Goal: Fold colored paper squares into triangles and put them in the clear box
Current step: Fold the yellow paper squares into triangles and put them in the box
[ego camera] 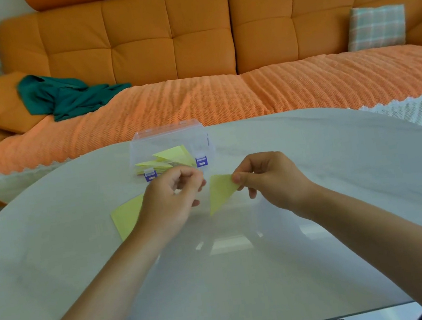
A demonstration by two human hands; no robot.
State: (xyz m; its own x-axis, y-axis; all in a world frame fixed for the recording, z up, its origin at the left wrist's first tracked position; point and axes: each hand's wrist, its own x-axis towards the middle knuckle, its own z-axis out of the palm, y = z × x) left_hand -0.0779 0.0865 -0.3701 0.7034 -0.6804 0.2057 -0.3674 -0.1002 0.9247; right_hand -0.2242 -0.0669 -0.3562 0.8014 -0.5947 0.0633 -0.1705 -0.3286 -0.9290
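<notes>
Your right hand (269,178) pinches the yellow folded triangle (219,191) by its upper corner. At its 9 o'clock, your left hand (172,198) curls its fingers, empty, over a yellow paper square (127,217) on the counter (312,159). The clear box (201,139), holding triangles, stands at 12 o'clock.

box (169,141) ctr-back on table (327,168) | triangles (169,154) in box | paper sq (126,218) front-L of box | lone triangle (219,191) front-R | sofa (200,31) behind table

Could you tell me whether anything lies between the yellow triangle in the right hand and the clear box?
Partly: the left hand, fingers curled, is in front of the clear box, close beside the straight line from the yellow triangle pinched by the right hand. Nothing else visible lies between them.
</notes>
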